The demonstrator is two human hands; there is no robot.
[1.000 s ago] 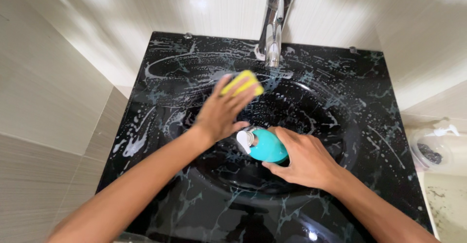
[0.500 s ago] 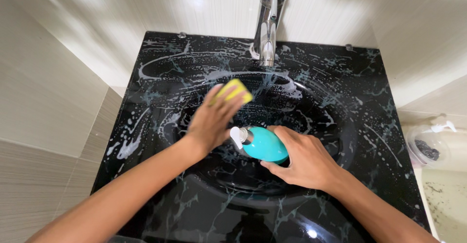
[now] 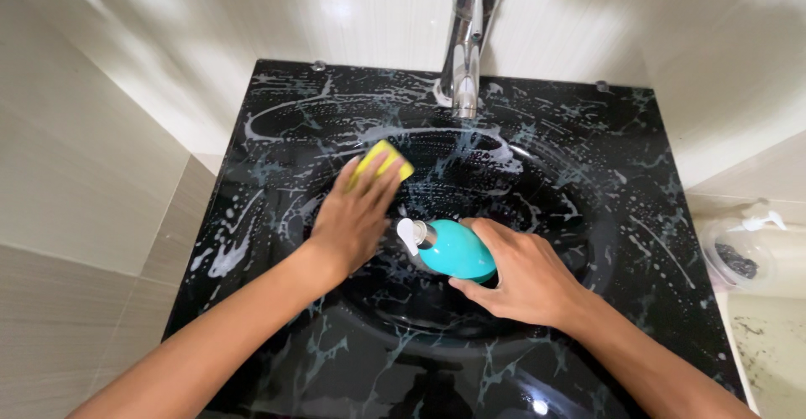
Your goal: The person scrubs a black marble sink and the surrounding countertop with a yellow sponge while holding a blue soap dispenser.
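Gripping teal pump bottle (image 3: 457, 249), yellow sponge (image 3: 382, 162)

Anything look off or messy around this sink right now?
White soapy streaks smear the black sink rim and bowl. The right hand holds a teal pump bottle tipped sideways over the bowl, while the left hand presses a yellow sponge.

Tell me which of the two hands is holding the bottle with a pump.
The right hand grips the teal pump bottle over the black basin. The left hand presses a yellow sponge instead.
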